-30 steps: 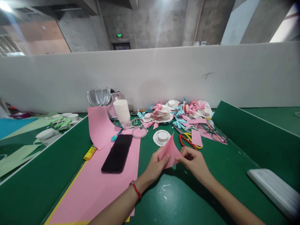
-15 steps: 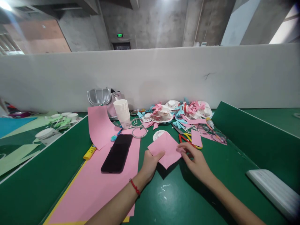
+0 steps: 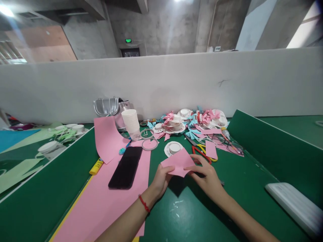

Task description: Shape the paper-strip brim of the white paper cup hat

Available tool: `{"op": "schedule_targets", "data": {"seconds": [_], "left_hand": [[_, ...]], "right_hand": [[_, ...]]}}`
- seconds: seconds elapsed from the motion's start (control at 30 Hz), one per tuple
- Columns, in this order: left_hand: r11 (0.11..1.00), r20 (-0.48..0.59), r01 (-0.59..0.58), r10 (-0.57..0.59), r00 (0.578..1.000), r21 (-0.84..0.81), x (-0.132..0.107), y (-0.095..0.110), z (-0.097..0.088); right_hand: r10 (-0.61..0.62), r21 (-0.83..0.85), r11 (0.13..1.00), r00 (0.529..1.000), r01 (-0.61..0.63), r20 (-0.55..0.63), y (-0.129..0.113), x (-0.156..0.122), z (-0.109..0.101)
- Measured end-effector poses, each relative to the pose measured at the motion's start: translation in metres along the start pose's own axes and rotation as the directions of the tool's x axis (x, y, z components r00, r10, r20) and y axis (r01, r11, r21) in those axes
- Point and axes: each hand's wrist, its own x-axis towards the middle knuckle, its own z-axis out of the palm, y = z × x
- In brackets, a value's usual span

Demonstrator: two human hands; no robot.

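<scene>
A small pink sheet of paper (image 3: 178,163) is held above the green table between both hands. My left hand (image 3: 161,178), with a red string bracelet at the wrist, pinches its left side, thumb on top. On the right side, my right hand (image 3: 205,173) grips the paper between thumb and fingers. Just behind the sheet lies a white lace-edged paper piece with a round raised centre (image 3: 174,147), partly covered by it. Red- and yellow-handled scissors (image 3: 202,153) rest beyond my right hand, near a pink paper strip (image 3: 211,149).
On large pink paper (image 3: 101,205) at left lies a black phone (image 3: 126,167); a yellow glue tube (image 3: 96,166) is beside it. Stacked paper cups (image 3: 130,121), tape rings (image 3: 149,144) and paper crafts (image 3: 174,126) stand behind. Green dividers (image 3: 275,144) flank the table; a white keyboard-like object (image 3: 295,205) lies right.
The pink sheet has tilted, and its near corner is raised. My right hand has moved left and taken a firmer hold. More of the white lace-edged piece shows.
</scene>
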Motion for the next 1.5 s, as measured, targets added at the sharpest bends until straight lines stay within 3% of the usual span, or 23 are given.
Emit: {"op": "schedule_targets", "data": {"seconds": [0.17,0.33,0.43,0.57,0.63,0.8,0.97,1.1,1.23,1.37,1.5], "left_hand": [[0.996,0.041,0.023,-0.019,0.999,-0.089,0.005,0.0,-0.005],[0.995,0.05,0.028,-0.023,0.998,-0.097,0.005,0.003,-0.004],[0.986,0.096,-0.119,0.108,0.989,0.117,0.001,0.004,-0.001],[0.783,0.049,-0.356,0.387,0.921,0.51,-0.004,0.004,0.003],[0.696,0.029,-0.361,0.44,0.898,0.62,-0.006,0.005,0.004],[0.596,0.032,-0.291,0.405,0.914,0.749,-0.008,0.009,0.004],[0.634,0.109,-0.296,0.317,0.942,0.714,-0.011,0.016,0.007],[0.626,0.173,-0.323,0.288,0.942,0.71,-0.014,0.017,0.012],[0.627,0.145,-0.332,0.331,0.932,0.705,-0.016,0.017,0.015],[0.757,0.021,-0.275,0.327,0.945,0.592,-0.015,0.013,0.016],[0.912,-0.036,-0.169,0.196,0.98,0.375,-0.017,0.006,0.02]], "right_hand": [[0.224,0.245,0.941,0.973,-0.232,0.061,-0.002,0.001,0.003],[0.39,0.361,0.842,0.915,-0.401,0.107,0.0,0.004,0.004],[0.435,0.381,0.809,0.892,-0.449,0.127,0.0,0.005,0.002],[0.434,0.393,0.806,0.894,-0.442,0.117,-0.002,0.004,0.002],[0.427,0.39,0.813,0.898,-0.433,0.107,-0.003,0.004,0.003],[0.386,0.367,0.846,0.919,-0.386,0.078,-0.009,0.004,0.0],[0.393,0.423,0.838,0.919,-0.345,-0.029,-0.014,0.008,-0.007],[0.488,0.501,0.774,0.869,-0.387,-0.083,-0.013,0.009,-0.01],[0.548,0.566,0.708,0.834,-0.422,-0.063,-0.011,0.006,-0.009],[0.566,0.617,0.665,0.823,-0.422,-0.047,-0.011,0.005,-0.008],[0.572,0.625,0.656,0.819,-0.422,-0.047,-0.012,0.005,-0.008]]}}
